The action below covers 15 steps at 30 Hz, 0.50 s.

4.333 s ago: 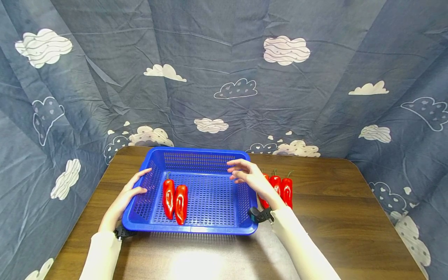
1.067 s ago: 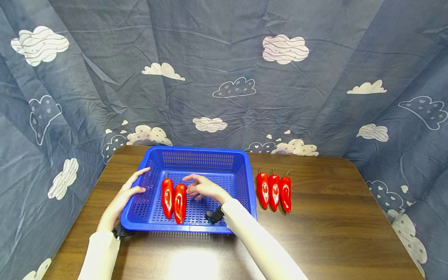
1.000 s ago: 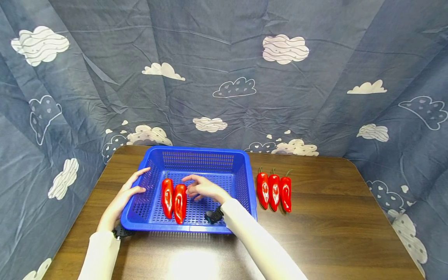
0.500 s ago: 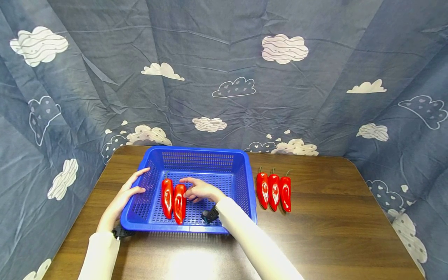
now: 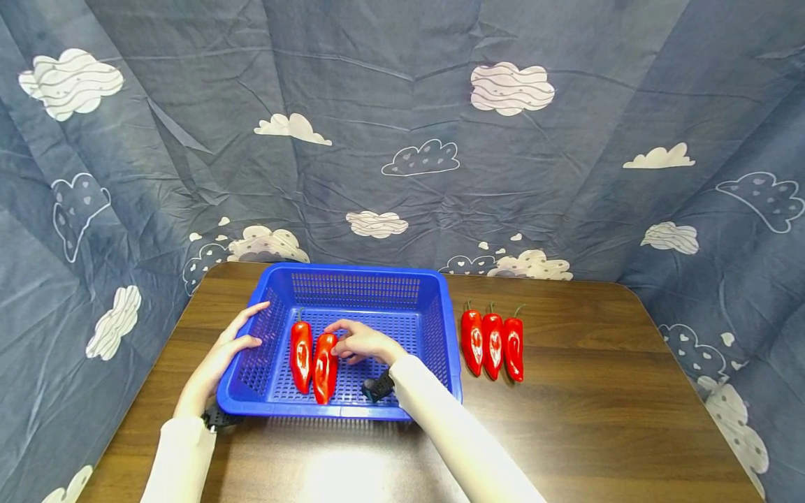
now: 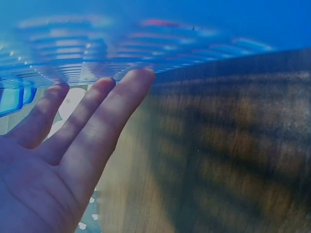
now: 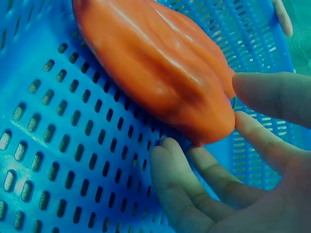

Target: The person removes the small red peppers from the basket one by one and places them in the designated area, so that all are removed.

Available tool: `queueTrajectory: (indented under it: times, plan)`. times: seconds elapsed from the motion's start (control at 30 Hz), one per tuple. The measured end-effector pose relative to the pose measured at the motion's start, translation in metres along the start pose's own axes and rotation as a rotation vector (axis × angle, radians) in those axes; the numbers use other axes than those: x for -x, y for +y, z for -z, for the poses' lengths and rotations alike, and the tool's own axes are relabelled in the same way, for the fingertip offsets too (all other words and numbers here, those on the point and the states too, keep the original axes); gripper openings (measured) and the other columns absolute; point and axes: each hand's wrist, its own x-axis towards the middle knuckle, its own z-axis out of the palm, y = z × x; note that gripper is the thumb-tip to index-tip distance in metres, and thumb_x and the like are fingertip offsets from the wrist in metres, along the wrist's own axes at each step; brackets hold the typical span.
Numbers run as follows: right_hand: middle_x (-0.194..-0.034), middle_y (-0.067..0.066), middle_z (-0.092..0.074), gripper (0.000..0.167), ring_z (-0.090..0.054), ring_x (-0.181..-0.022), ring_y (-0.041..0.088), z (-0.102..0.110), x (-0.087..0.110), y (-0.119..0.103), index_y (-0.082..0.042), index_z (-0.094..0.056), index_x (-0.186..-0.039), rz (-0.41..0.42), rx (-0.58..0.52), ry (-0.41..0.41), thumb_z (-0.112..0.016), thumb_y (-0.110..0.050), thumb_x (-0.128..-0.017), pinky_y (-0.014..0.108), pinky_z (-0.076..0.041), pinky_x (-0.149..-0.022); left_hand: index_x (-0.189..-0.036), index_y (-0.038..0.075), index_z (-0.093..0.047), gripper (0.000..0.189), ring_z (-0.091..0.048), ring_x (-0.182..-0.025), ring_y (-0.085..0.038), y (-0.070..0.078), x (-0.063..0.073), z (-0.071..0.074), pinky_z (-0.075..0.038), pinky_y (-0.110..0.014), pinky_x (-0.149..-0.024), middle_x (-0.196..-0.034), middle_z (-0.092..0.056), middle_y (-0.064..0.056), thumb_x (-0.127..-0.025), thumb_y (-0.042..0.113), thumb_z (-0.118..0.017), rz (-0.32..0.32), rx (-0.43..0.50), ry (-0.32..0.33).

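Note:
A blue plastic basket (image 5: 352,411) with slotted walls stands on the wooden table, two glossy red peppers (image 5: 300,356) inside near its left wall. My left hand (image 5: 220,356) holds the basket's left side, thumb and index finger over the rim. Its other fingers (image 6: 109,111) lie against the outer wall in the left wrist view. My right hand (image 5: 365,342) reaches into the basket and pinches the right-hand pepper (image 5: 324,374) at its stem end. In the right wrist view, thumb and index fingertip meet that pepper's top (image 7: 165,73), and its stem is mostly hidden between them.
Three more red peppers (image 5: 492,346) lie side by side on the table (image 5: 585,391), right of the basket, stems pointing away. A dark curtain (image 5: 402,105) with cloud prints hangs behind the table and along its sides.
My right hand has come from above the basket's right side to the right-hand pepper and taken hold of its top. That pepper has shifted slightly right. The left hand stays put.

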Motion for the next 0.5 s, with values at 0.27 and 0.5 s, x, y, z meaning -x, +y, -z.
queueTrajectory:
  times: [0.27, 0.5]
  plan:
    - [-0.083, 0.006, -0.053, 0.045, -0.06, -0.072, 0.019, 0.0, 0.0015, -0.0013, 0.0, -0.051, -0.126, 0.042, -0.09, 0.005, -0.055, 0.011, -0.082, 0.045, -0.053, -0.076, -0.148, 0.025, -0.032, 0.061, -0.053, -0.103, -0.025, 0.0007, 0.0001, -0.0016, -0.051, -0.038, -0.077, -0.137, -0.028, -0.023, -0.093, 0.0, -0.043, -0.014, 0.002, 0.0]
    - [-0.082, 0.008, -0.057, 0.047, -0.061, -0.072, 0.019, 0.0004, 0.001, 0.0001, -0.002, -0.05, -0.128, 0.053, -0.146, -0.042, -0.054, 0.012, -0.082, 0.051, -0.052, -0.078, -0.148, 0.024, -0.031, 0.061, -0.054, -0.103, -0.026, 0.0009, 0.0, -0.0016, -0.051, -0.039, -0.076, -0.137, -0.028, -0.024, -0.093, 0.0, -0.043, -0.009, 0.008, 0.0]
